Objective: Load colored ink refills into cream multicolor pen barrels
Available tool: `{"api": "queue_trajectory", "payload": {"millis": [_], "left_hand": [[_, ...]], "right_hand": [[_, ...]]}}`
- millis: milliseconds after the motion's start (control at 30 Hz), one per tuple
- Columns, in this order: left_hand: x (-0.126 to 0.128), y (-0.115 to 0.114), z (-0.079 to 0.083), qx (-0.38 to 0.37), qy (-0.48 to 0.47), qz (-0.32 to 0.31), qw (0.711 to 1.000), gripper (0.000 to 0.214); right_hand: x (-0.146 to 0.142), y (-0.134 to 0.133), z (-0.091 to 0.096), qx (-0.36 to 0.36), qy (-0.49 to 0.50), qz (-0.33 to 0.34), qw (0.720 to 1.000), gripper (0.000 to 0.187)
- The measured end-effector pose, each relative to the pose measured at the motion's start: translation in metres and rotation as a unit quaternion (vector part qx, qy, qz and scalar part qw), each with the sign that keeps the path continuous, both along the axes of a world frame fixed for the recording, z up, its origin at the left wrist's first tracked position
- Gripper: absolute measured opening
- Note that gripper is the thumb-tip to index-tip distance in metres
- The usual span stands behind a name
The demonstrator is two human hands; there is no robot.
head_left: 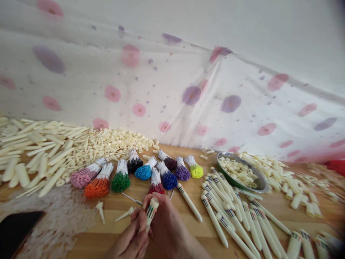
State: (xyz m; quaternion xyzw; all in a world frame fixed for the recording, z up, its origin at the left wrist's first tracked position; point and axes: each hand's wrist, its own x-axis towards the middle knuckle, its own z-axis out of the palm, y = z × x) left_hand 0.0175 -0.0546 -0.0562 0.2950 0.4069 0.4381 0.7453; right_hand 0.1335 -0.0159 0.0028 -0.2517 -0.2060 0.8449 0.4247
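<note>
Low in the middle, a cream multicolour pen (151, 213) stands tilted between my hands, its coloured sliders showing near the top. My left hand (133, 232) is wrapped around its lower part. My right hand (165, 215) closes on the upper part from the other side. Just beyond my fingers lie bundles of thin refills, among them a dark red bundle (156, 183), a blue bundle (169, 178) and a green bundle (120, 178). Beside my left hand rest a small cream pen part (124, 214) and a loose refill (132, 198). One pen (190, 203) lies to the right.
Cream tubes (40, 158) and small parts (115, 140) are heaped at the left. Clear small pieces (54, 219) spread beside a dark phone (17, 230). Several pens (234, 212) lie at the right, below a metal bowl (262, 180) of cream parts. A flowered sheet (161, 86) hangs behind.
</note>
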Motion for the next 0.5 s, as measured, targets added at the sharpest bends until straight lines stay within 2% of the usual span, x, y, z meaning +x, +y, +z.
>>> {"api": "queue_trajectory", "payload": {"millis": [133, 233, 500], "left_hand": [[0.000, 0.005, 0.014, 0.000, -0.045, -0.036, 0.998, 0.055], [0.000, 0.008, 0.024, -0.032, -0.100, -0.071, 0.992, 0.044], [0.001, 0.010, 0.025, -0.043, -0.148, -0.079, 0.985, 0.040]], "right_hand": [[-0.003, -0.003, -0.005, 0.012, 0.003, -0.017, 1.000, 0.052], [-0.004, -0.004, -0.009, 0.046, 0.003, -0.006, 0.999, 0.060], [-0.006, -0.005, -0.016, 0.052, -0.050, -0.066, 0.995, 0.047]]}}
